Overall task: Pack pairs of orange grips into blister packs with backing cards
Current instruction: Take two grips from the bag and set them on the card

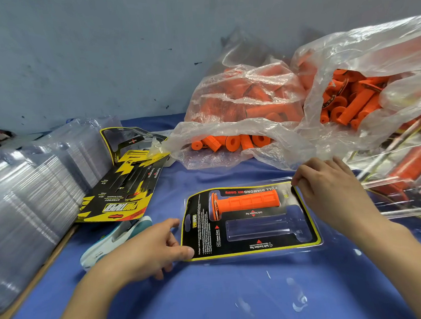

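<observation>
- The blister pack [310, 248] is lying flat on the blue surface [214, 296], straight in front of the person. Its long axis is running left to right, and the backing card [199, 225] is sitting inside it.
- 1 orange grip [244, 201] is sitting in the far cavity with its flange to the left. The near cavity [258, 229] is lying parallel and empty, widening at its right end.
- The left hand [148, 248] is resting at the pack's left edge. Its grip is loose and apart, with the thumb lying on the near-left corner and nothing clasped.
- The right hand [331, 190] is hunching over the far-right corner. Its grip seems to be pinching the pack's rim, though the knuckles are hiding the fingertips.
- 2 clear bags of loose grips are lying beyond the pack: the near bag [227, 133] straight behind it, the far bag [349, 99] off to the right.
- The right hand is nearer to both bags, so fetching grip 2 looks like its job. That grip needs turning left to right, flange rightward.
</observation>
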A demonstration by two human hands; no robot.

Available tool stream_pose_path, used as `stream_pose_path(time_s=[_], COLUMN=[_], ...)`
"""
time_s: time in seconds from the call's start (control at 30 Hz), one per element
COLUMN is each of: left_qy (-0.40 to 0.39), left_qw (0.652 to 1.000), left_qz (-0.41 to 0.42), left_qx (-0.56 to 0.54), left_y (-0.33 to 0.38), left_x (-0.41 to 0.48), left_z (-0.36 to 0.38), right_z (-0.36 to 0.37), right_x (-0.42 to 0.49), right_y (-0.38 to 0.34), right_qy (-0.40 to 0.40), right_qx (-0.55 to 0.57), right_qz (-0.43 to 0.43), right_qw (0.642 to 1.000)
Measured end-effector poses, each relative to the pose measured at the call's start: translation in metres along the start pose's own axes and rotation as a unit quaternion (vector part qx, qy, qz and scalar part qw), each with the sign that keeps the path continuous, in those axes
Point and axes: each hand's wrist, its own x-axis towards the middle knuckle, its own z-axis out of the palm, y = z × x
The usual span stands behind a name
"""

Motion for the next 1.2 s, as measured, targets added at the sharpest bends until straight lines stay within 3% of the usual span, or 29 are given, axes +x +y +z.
stream_pose_path(time_s=[0.5,0.6,0.67,0.73,0.83,0.9,1.1,1.2], left_qy=[0.005,0.077,0.203,0.309,0.327,0.322,0.298,0.306], left_qw=[0.997,0.996,0.977,0.935,0.871,0.829,0.805,0.821], left_qz=[0.015,0.012,0.05,0.163,0.347,0.415,0.417,0.411], left_qx=[-0.08,-0.044,0.033,0.061,0.117,0.191,0.298,0.253], left_y=[-0.009,-0.004,0.004,0.023,0.062,0.079,0.107,0.109], left_x=[0.002,0.001,0.001,-0.004,-0.017,-0.018,-0.009,-0.006], left_z=[0.0,-0.003,-0.002,0.011,0.051,0.082,0.12,0.117], right_z=[-0.006,-0.006,-0.006,-0.006,-0.005,-0.005,-0.005,-0.004], right_x=[0.0,0.0,0.001,0.001,0.002,0.002,0.0,0.001], right_y=[0.002,0.001,0.001,0.001,0.001,0.001,0.002,0.003], right_qy=[-0.061,-0.059,-0.06,-0.063,-0.063,-0.062,-0.045,-0.047], right_qx=[-0.012,-0.006,-0.01,-0.013,-0.013,-0.016,-0.006,-0.012], right_qz=[0.001,0.001,0.003,0.004,0.005,0.005,0.001,0.0], right_qw=[0.998,0.998,0.998,0.998,0.998,0.998,0.999,0.999])
